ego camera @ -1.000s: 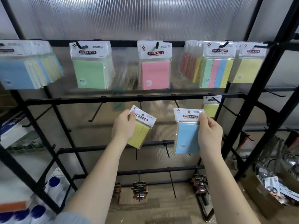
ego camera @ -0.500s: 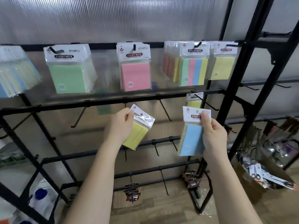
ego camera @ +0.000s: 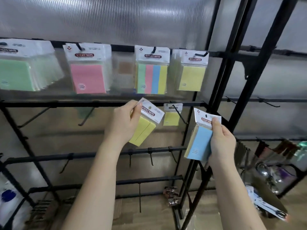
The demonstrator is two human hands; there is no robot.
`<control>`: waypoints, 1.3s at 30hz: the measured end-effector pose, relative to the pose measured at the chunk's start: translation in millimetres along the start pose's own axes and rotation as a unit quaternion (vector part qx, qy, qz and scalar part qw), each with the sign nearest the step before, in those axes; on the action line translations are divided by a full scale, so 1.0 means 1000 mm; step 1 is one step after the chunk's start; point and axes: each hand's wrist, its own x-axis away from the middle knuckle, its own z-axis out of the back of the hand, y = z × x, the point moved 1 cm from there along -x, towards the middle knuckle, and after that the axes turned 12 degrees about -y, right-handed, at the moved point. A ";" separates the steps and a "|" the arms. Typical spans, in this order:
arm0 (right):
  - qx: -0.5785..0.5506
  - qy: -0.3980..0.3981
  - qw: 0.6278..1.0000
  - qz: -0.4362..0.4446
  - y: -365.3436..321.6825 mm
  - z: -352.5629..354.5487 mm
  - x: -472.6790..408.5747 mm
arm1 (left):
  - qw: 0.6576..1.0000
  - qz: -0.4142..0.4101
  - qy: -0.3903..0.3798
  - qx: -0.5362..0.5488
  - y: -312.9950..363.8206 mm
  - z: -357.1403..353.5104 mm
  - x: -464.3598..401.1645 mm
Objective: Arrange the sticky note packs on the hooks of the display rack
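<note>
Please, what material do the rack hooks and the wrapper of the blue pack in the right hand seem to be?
Hooks: probably metal wire with a matte black coating; they are thin, rigid and dark.
Blue pack wrapper: seemingly clear glossy plastic film over a white card header, since it reflects light at the edges. The right hand pinches the header.

Two bare forearms come up from bottom edge of frame, no sleeves in view. Left hand [ego camera: 122, 123] and right hand [ego camera: 221, 141]: no rings, watch, gloves or wristbands. Fingernails short, unpainted.
</note>
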 end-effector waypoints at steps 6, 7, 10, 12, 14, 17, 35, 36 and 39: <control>0.038 -0.067 0.997 -0.013 -0.015 0.054 -0.036 | 0.995 0.008 0.076 0.066 0.055 -0.045 -0.009; 0.045 -0.075 0.996 -0.013 -0.016 0.061 -0.040 | 0.993 0.010 0.086 0.079 0.061 -0.051 -0.012; 0.055 -0.097 0.994 -0.013 -0.018 0.074 -0.051 | 0.989 0.010 0.112 0.091 0.074 -0.064 -0.022; 0.062 -0.111 0.992 -0.010 -0.018 0.078 -0.057 | 0.988 0.012 0.125 0.094 0.083 -0.066 -0.029; 0.073 -0.122 0.990 -0.003 -0.018 0.080 -0.061 | 0.987 0.009 0.127 0.103 0.093 -0.066 -0.039; 0.088 -0.130 0.987 0.014 -0.018 0.081 -0.066 | 0.982 -0.009 0.118 0.148 0.107 -0.067 -0.054; 0.054 -0.114 0.992 0.032 -0.013 0.064 -0.095 | 0.951 -0.037 0.166 0.259 0.126 -0.084 -0.136; 0.052 -0.111 0.992 0.030 -0.012 0.063 -0.096 | 0.951 -0.039 0.170 0.254 0.125 -0.085 -0.138; 0.048 -0.108 0.993 0.026 -0.011 0.062 -0.100 | 0.949 -0.053 0.176 0.255 0.126 -0.088 -0.141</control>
